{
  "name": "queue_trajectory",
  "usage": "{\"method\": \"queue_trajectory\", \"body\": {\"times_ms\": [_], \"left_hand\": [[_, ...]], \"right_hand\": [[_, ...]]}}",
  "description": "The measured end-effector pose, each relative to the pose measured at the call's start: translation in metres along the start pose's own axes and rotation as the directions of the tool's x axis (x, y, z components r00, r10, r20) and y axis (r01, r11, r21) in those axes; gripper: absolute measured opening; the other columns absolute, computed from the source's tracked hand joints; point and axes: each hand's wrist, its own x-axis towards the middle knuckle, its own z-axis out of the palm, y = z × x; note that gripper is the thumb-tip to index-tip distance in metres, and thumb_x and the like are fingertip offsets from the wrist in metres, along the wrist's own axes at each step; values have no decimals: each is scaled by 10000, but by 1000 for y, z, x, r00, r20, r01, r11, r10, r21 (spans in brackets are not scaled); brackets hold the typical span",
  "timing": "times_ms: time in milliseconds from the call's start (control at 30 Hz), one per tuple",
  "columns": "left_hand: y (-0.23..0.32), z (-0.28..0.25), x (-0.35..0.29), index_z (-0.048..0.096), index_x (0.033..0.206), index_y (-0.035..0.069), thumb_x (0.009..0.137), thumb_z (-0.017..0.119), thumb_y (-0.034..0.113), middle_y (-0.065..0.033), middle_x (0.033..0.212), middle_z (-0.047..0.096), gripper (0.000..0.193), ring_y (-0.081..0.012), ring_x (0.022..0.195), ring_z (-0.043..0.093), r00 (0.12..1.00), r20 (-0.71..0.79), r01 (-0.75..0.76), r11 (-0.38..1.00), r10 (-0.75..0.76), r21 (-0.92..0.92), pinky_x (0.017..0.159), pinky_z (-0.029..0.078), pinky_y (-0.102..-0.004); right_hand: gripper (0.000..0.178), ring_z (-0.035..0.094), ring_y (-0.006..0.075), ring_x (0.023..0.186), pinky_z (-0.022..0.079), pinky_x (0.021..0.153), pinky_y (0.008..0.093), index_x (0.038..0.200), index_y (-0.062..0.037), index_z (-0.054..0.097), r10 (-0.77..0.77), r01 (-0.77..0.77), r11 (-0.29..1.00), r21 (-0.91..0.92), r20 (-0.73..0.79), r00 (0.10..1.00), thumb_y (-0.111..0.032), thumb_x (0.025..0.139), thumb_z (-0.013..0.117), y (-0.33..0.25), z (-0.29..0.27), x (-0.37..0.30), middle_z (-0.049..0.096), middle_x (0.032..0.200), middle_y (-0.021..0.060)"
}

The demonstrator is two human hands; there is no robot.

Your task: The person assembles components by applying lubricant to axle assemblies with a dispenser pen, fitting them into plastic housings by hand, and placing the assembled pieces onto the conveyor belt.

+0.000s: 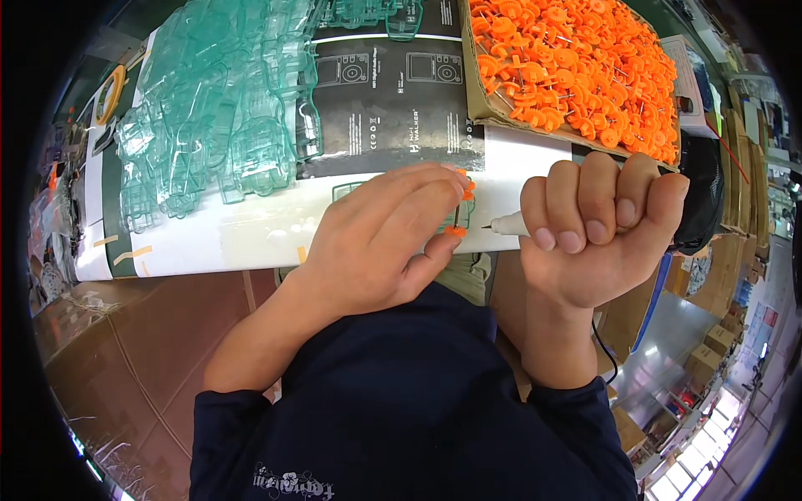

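My left hand [368, 238] pinches an orange plastic wheel piece [456, 231] on a thin metal axle, between thumb and fingertips. More orange shows at the upper fingertips, the rest hidden by the fingers. In my right hand [597, 230], fingers curled round it, is a white squeeze bottle [510, 224]; its fine dark tip points left at the orange piece, with a small gap between. Most of the bottle is hidden in the fist. Partly covered by the left hand, a clear green plastic shell [342, 191] lies on the white table top [522, 163].
A large pile of clear green plastic shells [242, 100] covers the table's left. At the back right stands a cardboard box [476, 83] heaped with orange wheel pieces [576, 67]. Between them lies a black printed sheet [376, 104]. A yellow tape roll [110, 94] sits far left.
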Motion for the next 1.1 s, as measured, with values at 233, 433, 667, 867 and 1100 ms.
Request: {"method": "queue_trajectory", "body": {"times_ms": [233, 433, 667, 867, 1100], "left_hand": [[-3, 2, 2, 624, 1186, 13, 768, 784, 54, -111, 1162, 703, 449, -292, 1119, 675, 998, 67, -20, 991, 11, 133, 974, 512, -374], [-3, 1, 5, 634, 1193, 13, 775, 784, 93, -107, 1174, 696, 451, -291, 1092, 671, 996, 95, -15, 987, 0, 159, 952, 500, -380], [2, 1, 6, 624, 1197, 9, 767, 786, 106, -109, 1201, 688, 470, -287, 1064, 663, 993, 110, 25, 983, -46, 179, 923, 500, -382], [-3, 3, 1, 615, 1199, 11, 768, 781, 104, -107, 1202, 689, 471, -289, 1072, 664, 995, 102, 3, 984, -22, 179, 930, 499, -385], [-7, 8, -2, 611, 1193, 14, 770, 778, 101, -103, 1199, 691, 464, -291, 1074, 667, 998, 68, -18, 986, 7, 167, 928, 500, -389]], "right_hand": [[458, 381, 92, 454, 348, 416, 272, 734, -176, 422, 47, -51, 998, -35, -110, 993, -418, 1118, 362, 9, -4, -8, 400, 555, -38], [471, 338, 92, 429, 306, 399, 263, 725, -172, 400, 36, -55, 994, -91, -196, 980, -450, 1105, 388, 15, -4, -10, 360, 534, -31], [463, 347, 85, 427, 313, 405, 262, 719, -185, 405, -66, 35, 988, -148, -208, 976, -433, 1109, 393, 30, -8, -6, 367, 530, -44], [467, 347, 87, 429, 305, 403, 262, 716, -187, 400, -33, 2, 979, -202, -150, 988, -443, 1107, 392, 36, -11, -10, 358, 529, -44], [474, 343, 89, 429, 304, 401, 261, 715, -188, 398, -19, -3, 984, -180, -123, 992, -458, 1105, 388, 36, -13, -11, 355, 531, -43]]}}
